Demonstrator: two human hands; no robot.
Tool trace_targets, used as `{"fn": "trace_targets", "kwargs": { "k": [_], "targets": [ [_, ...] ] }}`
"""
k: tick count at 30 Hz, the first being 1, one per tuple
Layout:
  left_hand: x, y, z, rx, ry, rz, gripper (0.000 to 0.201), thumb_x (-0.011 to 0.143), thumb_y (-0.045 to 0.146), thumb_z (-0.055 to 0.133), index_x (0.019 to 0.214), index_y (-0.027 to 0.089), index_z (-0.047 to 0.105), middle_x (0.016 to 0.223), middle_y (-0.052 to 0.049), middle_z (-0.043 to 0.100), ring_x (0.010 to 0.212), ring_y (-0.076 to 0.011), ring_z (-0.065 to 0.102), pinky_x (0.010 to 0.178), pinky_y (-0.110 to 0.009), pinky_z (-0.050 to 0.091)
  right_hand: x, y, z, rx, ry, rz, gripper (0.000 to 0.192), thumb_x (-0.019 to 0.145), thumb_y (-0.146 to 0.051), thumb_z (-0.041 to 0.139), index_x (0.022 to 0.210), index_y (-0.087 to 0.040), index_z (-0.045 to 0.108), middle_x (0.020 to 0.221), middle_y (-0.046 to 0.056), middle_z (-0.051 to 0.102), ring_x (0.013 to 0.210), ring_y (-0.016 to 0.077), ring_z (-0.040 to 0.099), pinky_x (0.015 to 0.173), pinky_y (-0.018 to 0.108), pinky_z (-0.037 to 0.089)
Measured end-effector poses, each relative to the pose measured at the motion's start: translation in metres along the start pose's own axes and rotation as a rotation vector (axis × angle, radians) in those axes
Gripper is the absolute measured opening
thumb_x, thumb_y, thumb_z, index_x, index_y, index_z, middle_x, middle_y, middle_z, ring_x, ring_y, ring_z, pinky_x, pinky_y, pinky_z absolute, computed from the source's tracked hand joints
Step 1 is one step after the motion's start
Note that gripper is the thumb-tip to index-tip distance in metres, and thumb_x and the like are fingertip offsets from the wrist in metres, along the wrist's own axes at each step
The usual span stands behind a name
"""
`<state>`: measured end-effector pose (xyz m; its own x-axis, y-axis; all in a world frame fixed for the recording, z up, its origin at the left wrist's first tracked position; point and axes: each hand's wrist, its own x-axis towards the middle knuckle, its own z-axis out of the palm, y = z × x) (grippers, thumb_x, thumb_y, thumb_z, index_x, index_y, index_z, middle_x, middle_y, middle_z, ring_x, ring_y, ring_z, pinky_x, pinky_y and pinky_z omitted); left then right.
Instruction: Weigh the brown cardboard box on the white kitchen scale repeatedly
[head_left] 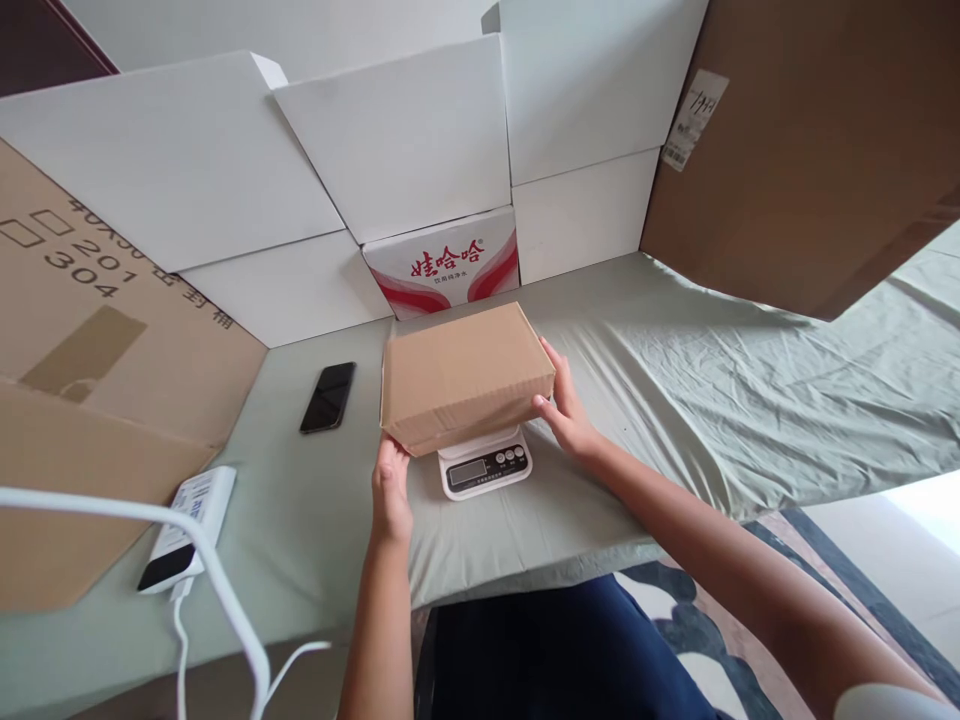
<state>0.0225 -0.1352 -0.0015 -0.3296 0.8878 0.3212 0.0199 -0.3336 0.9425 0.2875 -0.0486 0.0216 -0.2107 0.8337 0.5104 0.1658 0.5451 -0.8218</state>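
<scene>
A closed brown cardboard box point(465, 370) is gripped between my two hands, over a white digital kitchen scale point(487, 485). My left hand point(391, 485) holds its near left corner from below, and the fingertips go out of sight under it. On the right end, my right hand point(564, 405) has its thumb on the front edge and its fingers along the side. The scale's front, with a small display and several buttons, sticks out from beneath the box. Its weighing plate is mostly hidden, so I cannot tell whether the box rests on it.
A black phone point(328, 397) lies on the green cloth point(300, 520) to the left. Nearer stands a white power bank point(187, 530) with a white cable point(217, 570). White boxes point(405, 140) line the back; large cardboard pieces point(810, 150) flank the right and left.
</scene>
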Motion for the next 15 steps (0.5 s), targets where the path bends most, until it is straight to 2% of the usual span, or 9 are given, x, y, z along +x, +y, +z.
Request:
{"fn": "trace_targets", "kwargs": {
  "k": [6, 8, 11, 15],
  "targets": [
    [0.003, 0.0, -0.002, 0.01, 0.068, 0.019, 0.082, 0.087, 0.08, 0.043, 0.147, 0.026, 0.056, 0.157, -0.013, 0.05, 0.15, -0.0328, 0.039, 0.122, -0.047, 0.031, 0.003, 0.006, -0.001, 0.092, 0.163, 0.042, 0.079, 0.093, -0.073, 0.042, 0.16, -0.034, 0.025, 0.149, 0.013, 0.04, 0.136, 0.0339, 0.048, 0.114, 0.06, 0.042],
    [0.002, -0.002, -0.002, 0.002, 0.081, -0.002, 0.082, 0.087, 0.08, 0.043, 0.146, 0.026, 0.057, 0.157, -0.013, 0.051, 0.15, -0.0327, 0.04, 0.122, -0.047, 0.031, 0.002, 0.007, 0.0, 0.119, 0.148, 0.05, 0.079, 0.093, -0.072, 0.043, 0.16, -0.034, 0.024, 0.153, 0.012, 0.04, 0.139, 0.0337, 0.047, 0.115, 0.059, 0.042],
    [-0.001, -0.006, -0.001, 0.004, 0.084, -0.041, 0.083, 0.084, 0.082, 0.045, 0.14, 0.023, 0.063, 0.149, -0.016, 0.058, 0.144, -0.0345, 0.047, 0.118, -0.048, 0.036, -0.002, 0.004, 0.004, 0.135, 0.087, 0.048, 0.075, 0.095, -0.068, 0.045, 0.16, -0.035, 0.024, 0.162, 0.01, 0.036, 0.149, 0.0332, 0.038, 0.12, 0.058, 0.037],
    [0.004, -0.002, 0.001, 0.006, 0.049, -0.018, 0.08, 0.084, 0.082, 0.046, 0.134, 0.022, 0.066, 0.138, -0.017, 0.065, 0.136, -0.0348, 0.056, 0.11, -0.047, 0.044, 0.002, -0.006, 0.006, 0.147, 0.043, 0.046, 0.076, 0.095, -0.069, 0.047, 0.16, -0.037, 0.024, 0.168, 0.005, 0.029, 0.155, 0.0316, 0.03, 0.127, 0.055, 0.03]
  ]
}}
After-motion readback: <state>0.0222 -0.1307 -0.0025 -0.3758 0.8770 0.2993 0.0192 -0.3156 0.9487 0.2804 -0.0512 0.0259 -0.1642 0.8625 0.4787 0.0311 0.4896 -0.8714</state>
